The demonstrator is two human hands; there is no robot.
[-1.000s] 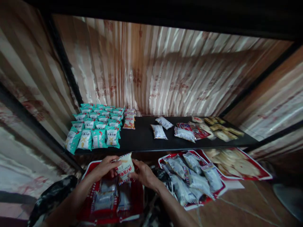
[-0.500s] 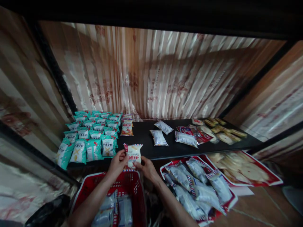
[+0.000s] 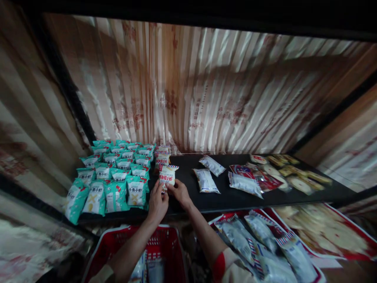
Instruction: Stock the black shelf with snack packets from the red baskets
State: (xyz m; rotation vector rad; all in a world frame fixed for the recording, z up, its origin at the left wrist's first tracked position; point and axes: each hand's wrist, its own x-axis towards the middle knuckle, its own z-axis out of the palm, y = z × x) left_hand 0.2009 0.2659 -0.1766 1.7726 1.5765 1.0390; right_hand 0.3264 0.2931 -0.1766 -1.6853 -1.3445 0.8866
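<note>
While teal packets are shelved in rows, a white packet is pinched by left hand and right hand, fingers closed, others remaining in basket.

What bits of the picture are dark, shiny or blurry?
In the head view, the top beam is nearly black; in the head view, the curtain has bright streaks and a wide shadow; in the head view, the pale round things at lower right look smeared, while red print on the held packet is clearer.
</note>
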